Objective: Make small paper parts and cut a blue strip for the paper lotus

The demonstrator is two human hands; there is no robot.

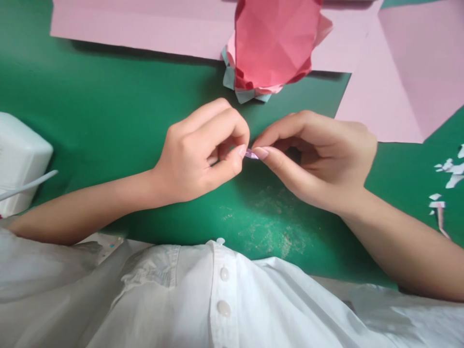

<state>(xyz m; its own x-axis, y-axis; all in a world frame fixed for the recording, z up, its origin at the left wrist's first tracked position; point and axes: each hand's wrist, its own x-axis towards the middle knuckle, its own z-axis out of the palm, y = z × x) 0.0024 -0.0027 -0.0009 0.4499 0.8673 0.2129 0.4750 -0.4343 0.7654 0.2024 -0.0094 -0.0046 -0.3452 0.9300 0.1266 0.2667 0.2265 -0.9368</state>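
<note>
Papercraft and pink sheets lie beyond left grip and right grip, both pinching a purple piece.

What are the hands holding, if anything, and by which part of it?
A small purple piece, its opposite ends pinched by the left hand and the right hand.

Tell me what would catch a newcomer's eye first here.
Most likely the red folded-paper piece at the top centre, vivid against the green tabletop and overlapping the pale pink paper behind it. Next come the two hands in the middle, the left hand and right hand pinching a tiny purple piece between them. White scraps stand out at the right edge.
</note>
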